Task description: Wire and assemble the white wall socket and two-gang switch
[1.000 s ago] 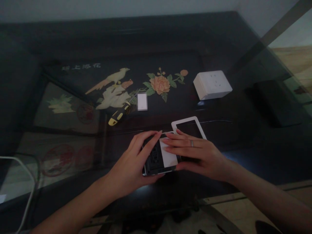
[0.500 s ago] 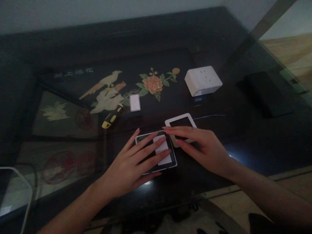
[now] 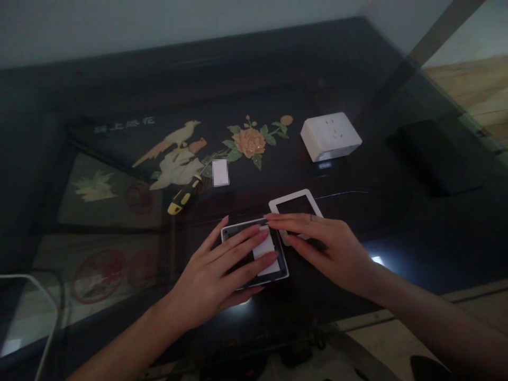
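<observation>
My left hand [image 3: 222,264] lies spread over a wall switch module [image 3: 282,264] with a dark face, a pale rim and a white rocker [image 3: 266,259]. Its fingers rest across the face and rocker, with the thumb along the near edge; much of the module is hidden beneath. My right hand [image 3: 329,243] has its fingers stretched out over a white cover frame [image 3: 289,198], hiding the frame's near right part. Those fingertips reach the module's upper right corner; whether they press on it I cannot tell. Frame and module lie side by side on the table.
A yellow and black screwdriver [image 3: 184,196] lies beyond my left hand, its tip near a small white card [image 3: 220,173]. Farther right sits a white socket box [image 3: 331,135]. A dark flat object [image 3: 436,156] lies at the right, and a white cable [image 3: 50,307] at left.
The whole scene sits slightly lower in view. My left fingers have shifted a little on the module, drawing closer together over the rocker. My right hand stays almost in place.
</observation>
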`<state>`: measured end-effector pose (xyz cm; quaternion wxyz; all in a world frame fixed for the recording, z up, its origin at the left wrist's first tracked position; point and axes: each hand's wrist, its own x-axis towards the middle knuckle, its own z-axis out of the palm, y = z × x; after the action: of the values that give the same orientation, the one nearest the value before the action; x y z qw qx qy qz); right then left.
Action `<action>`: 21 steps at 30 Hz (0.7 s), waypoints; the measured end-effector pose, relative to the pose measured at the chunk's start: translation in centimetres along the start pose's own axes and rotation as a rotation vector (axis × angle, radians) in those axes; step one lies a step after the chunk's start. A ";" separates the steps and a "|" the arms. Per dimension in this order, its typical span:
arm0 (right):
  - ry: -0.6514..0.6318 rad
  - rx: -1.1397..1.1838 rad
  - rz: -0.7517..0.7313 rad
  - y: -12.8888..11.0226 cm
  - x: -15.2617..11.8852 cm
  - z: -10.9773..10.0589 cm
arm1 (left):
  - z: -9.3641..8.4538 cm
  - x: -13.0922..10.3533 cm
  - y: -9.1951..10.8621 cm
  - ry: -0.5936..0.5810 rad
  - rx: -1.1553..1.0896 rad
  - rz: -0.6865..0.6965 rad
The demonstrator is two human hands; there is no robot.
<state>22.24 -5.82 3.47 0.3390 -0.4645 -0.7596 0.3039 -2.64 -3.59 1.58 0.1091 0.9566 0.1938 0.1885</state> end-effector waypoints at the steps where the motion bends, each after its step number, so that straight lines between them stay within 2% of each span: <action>1: 0.000 -0.004 0.003 0.0 0.0 0.0 | 0.0 0.0 0.0 -0.001 0.007 0.004; 16: -0.006 -0.005 0.045 -0.2 0.1 0.1 | 0.4 -0.2 0.1 -0.020 0.083 0.027; 18: -0.006 -0.002 0.033 -0.1 0.0 0.1 | 0.1 -0.2 0.2 -0.044 0.072 0.029; 21: 0.009 -0.003 0.010 0.0 0.0 0.0 | -1.2 0.2 0.2 -0.072 -0.001 0.025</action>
<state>22.20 -5.84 3.47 0.3401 -0.4703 -0.7561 0.3025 -2.86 -3.56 2.81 0.1141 0.9650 0.1779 0.1554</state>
